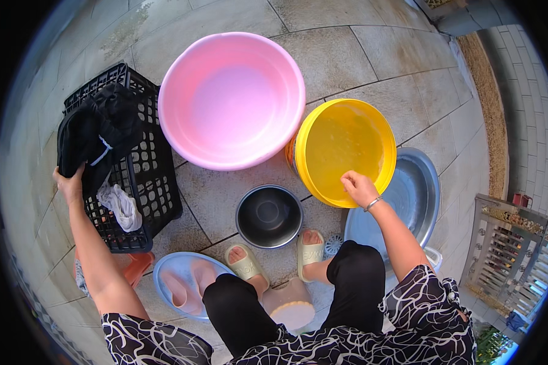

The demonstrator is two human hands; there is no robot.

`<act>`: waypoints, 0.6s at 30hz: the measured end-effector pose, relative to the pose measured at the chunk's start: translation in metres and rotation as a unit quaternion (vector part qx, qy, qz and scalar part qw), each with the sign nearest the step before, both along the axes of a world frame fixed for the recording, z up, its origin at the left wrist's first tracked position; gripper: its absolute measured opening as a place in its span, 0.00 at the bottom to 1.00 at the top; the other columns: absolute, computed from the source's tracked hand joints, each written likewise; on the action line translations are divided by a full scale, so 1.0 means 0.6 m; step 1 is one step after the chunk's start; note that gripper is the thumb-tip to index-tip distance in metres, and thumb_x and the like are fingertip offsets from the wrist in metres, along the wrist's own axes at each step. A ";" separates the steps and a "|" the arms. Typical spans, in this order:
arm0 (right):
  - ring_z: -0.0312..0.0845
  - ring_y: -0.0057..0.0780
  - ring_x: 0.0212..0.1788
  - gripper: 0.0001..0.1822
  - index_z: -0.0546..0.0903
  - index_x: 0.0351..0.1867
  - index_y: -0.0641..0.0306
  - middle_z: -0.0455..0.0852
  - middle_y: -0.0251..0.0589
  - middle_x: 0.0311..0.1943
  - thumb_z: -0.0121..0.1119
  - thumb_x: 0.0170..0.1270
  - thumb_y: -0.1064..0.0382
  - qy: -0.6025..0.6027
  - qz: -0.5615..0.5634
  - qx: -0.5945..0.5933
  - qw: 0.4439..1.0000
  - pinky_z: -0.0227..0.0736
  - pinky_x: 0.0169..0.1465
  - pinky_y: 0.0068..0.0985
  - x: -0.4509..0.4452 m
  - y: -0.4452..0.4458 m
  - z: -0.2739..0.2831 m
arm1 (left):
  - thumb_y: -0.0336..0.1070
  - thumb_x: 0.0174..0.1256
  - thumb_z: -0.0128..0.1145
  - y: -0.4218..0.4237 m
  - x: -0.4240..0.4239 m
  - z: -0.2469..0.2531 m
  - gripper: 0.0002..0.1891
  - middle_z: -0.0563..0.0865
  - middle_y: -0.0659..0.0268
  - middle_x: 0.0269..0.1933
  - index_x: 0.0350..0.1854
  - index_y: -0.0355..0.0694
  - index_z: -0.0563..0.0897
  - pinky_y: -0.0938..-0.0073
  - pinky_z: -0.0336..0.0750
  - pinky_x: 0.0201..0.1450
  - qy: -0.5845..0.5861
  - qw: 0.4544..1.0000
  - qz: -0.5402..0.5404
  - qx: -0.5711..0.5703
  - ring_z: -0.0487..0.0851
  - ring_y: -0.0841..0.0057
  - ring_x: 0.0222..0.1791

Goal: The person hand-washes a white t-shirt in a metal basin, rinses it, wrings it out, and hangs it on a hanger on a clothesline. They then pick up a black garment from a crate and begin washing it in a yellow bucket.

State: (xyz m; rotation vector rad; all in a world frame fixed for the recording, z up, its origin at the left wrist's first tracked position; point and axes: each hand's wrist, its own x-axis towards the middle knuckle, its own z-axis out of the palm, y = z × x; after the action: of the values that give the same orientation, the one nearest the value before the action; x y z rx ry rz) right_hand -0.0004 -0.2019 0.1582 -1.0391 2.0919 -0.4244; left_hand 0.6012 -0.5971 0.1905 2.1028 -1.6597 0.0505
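Observation:
My left hand (68, 185) grips the lower edge of a black garment (84, 132), which has a white drawstring or trim. The garment lies bunched on a black plastic crate (162, 196) with lattice sides. Beside it a white cloth (121, 207) lies on the crate. Over the near rim of a yellow bucket (302, 169) I hold my right hand (357, 183), a bracelet on its wrist. Its fingers are curled together, and nothing shows in them. Cloudy liquid seems to fill part of the bucket.
A large pink basin (230, 109) stands between crate and bucket. A metal bowl (269, 216) sits near my feet. Right of the bucket is a large metal basin (431, 196). A blue basin (164, 292) holding pink shoes is by my left leg. A patterned gate (502, 251) stands far right.

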 end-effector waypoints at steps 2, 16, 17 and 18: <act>0.76 0.32 0.23 0.08 0.76 0.30 0.65 0.79 0.44 0.19 0.52 0.57 0.62 -0.034 0.002 -0.042 0.999 0.69 0.28 0.25 -0.009 -0.015 -0.019 | 0.51 0.35 0.69 -0.002 0.023 0.001 0.37 0.78 0.51 0.42 0.48 0.36 0.69 0.68 0.67 0.50 -0.024 0.998 -0.009 -0.057 0.76 0.60 0.44; 0.74 0.20 0.22 0.09 0.76 0.32 0.67 0.79 0.36 0.21 0.51 0.59 0.62 -0.136 0.073 -0.085 0.984 0.70 0.28 0.20 -0.010 -0.098 -0.002 | 0.25 0.45 0.62 0.113 -0.191 0.255 0.25 0.77 0.53 0.43 0.46 0.27 0.66 0.68 0.78 0.36 0.501 0.771 -0.063 -0.388 0.79 0.65 0.36; 0.74 0.19 0.22 0.09 0.76 0.32 0.67 0.79 0.36 0.21 0.51 0.59 0.62 -0.124 0.070 -0.095 0.985 0.70 0.28 0.19 -0.015 -0.098 0.015 | 0.24 0.45 0.61 0.108 -0.228 0.255 0.24 0.77 0.52 0.43 0.47 0.27 0.67 0.68 0.78 0.36 0.532 0.748 -0.098 -0.384 0.80 0.64 0.36; 0.74 0.19 0.22 0.09 0.76 0.33 0.67 0.79 0.35 0.21 0.52 0.59 0.62 -0.125 0.073 -0.107 0.984 0.70 0.28 0.19 -0.009 -0.098 0.028 | 0.23 0.45 0.60 0.111 -0.258 0.272 0.24 0.77 0.53 0.43 0.47 0.27 0.67 0.68 0.78 0.37 0.552 0.732 -0.124 -0.378 0.80 0.64 0.37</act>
State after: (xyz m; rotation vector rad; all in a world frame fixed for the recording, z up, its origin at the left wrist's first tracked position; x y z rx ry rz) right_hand -0.0060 -0.2607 0.1753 -1.1886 1.7641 -0.6813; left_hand 0.4467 -0.5304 0.3539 0.8779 -0.8665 -0.4492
